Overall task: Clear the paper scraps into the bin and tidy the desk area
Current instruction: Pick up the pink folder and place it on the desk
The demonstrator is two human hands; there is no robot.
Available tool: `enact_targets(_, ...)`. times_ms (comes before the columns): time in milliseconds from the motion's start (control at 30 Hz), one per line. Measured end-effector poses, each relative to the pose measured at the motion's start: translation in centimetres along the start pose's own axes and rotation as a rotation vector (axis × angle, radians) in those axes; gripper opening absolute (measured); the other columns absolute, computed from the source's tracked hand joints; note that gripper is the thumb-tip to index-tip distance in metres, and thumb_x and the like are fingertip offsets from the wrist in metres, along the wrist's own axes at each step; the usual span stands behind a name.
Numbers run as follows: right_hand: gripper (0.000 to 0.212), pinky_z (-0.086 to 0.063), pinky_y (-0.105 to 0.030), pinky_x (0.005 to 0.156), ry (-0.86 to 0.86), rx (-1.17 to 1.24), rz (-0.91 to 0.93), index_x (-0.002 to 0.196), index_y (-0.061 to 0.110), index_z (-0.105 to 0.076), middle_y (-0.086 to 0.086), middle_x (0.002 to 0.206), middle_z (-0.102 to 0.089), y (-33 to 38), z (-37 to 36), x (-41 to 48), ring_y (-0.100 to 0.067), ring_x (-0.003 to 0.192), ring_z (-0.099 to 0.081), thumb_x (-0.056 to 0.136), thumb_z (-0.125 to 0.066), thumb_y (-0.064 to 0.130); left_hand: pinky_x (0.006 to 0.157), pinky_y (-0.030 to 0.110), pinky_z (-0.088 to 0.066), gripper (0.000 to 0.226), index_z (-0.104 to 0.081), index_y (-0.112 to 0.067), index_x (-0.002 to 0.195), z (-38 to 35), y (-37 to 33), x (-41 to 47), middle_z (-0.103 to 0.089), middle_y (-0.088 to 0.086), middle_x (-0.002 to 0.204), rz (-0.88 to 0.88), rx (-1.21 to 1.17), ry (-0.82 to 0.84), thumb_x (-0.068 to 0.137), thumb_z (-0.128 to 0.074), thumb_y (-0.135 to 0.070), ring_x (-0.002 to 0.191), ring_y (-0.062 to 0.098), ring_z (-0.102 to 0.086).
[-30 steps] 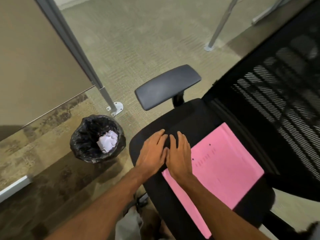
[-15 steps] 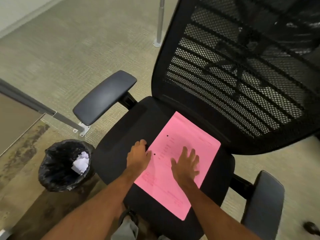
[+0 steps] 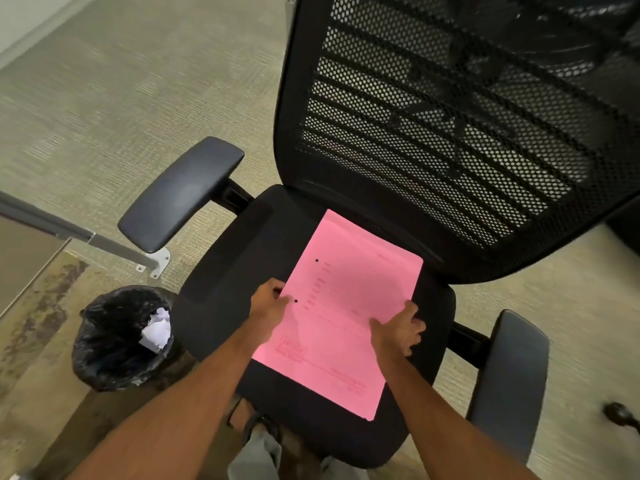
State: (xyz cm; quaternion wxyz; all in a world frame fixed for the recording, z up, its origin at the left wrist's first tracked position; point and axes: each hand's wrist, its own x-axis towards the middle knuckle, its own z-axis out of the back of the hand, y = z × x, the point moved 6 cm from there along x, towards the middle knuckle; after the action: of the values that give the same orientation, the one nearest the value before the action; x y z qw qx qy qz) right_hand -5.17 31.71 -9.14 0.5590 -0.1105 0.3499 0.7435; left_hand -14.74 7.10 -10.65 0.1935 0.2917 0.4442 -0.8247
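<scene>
A pink sheet of paper (image 3: pixel 346 306) with faint print lies on the black seat of an office chair (image 3: pixel 228 271). My left hand (image 3: pixel 268 306) grips the sheet's left edge, thumb on top. My right hand (image 3: pixel 398 329) holds the right edge, fingers curled over it. To the left of the chair, on the floor, stands a round bin (image 3: pixel 104 351) lined with a black bag. Crumpled white paper scraps (image 3: pixel 157 329) lie inside it.
The chair's mesh backrest (image 3: pixel 450 133) rises at the upper right. Armrests stick out at the left (image 3: pixel 180 195) and right (image 3: pixel 509 382). A grey partition leg with a foot plate (image 3: pixel 152 263) stands beside the bin. Carpet covers the floor.
The view has swung right from the bin to the chair. My hands moved from the seat's front left onto the pink sheet, then spread apart and took hold of its two side edges.
</scene>
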Motion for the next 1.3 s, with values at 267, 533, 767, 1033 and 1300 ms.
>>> enact_targets(267,0.059,-0.055,-0.041,0.083,0.155,0.326,-0.116,0.123,0.007,-0.047,-0.017,0.116,-0.061,-0.7,0.7,0.5,-0.028,0.091,-0.06,0.073,-0.08,0.011,0.052,0.023,-0.043,0.018,-0.057,-0.02,0.085,1.8,1.6,-1.5,-0.063,-0.001,0.084,0.097,-0.193,-0.047,0.089,-0.058,-0.003,0.072,0.014,-0.06)
enact_targets(533,0.044,-0.048,-0.036,0.073,0.214,0.284,0.125,0.121,0.014,-0.047,-0.013,0.116,-0.06,3.5,0.3,-0.8,-0.021,0.088,-0.054,0.083,-0.07,0.012,0.063,0.028,-0.05,0.033,-0.06,-0.026,0.094,4.4,1.5,-4.6,-0.068,-0.003,0.095,0.024,-0.396,-0.104,0.088,-0.049,0.005,0.086,0.018,-0.065)
enact_targets(767,0.039,-0.049,-0.033,0.07,0.309,0.272,0.262,0.118,0.016,-0.049,-0.008,0.113,-0.06,5.8,0.1,-2.2,-0.018,0.088,-0.055,0.084,-0.069,0.009,0.057,0.028,-0.047,0.032,-0.061,-0.027,0.093,6.7,2.8,-7.8,-0.065,-0.003,0.092,0.069,-0.512,-0.248,0.087,-0.051,0.003,0.082,0.017,-0.064)
enact_targets(1033,0.039,-0.054,-0.044,0.08,0.425,0.233,0.377,0.117,0.017,-0.049,-0.007,0.112,-0.06,9.6,1.4,-6.0,-0.022,0.091,-0.059,0.084,-0.069,0.01,0.061,0.03,-0.046,0.027,-0.059,-0.024,0.101,9.8,2.1,-13.3,-0.065,0.0,0.099,0.074,-0.614,-0.372,0.089,-0.052,0.0,0.087,0.019,-0.062)
enact_targets(1300,0.046,-0.054,-0.047,0.084,0.512,0.269,0.53,0.116,0.023,-0.042,-0.005,0.109,-0.055,15.6,2.2,-12.8,-0.024,0.095,-0.059,0.083,-0.07,0.009,0.058,0.027,-0.044,0.023,-0.06,-0.02,0.104,15.6,0.8,-18.1,-0.065,-0.004,0.095,0.049,-0.759,-0.502,0.089,-0.054,-0.002,0.079,0.013,-0.061)
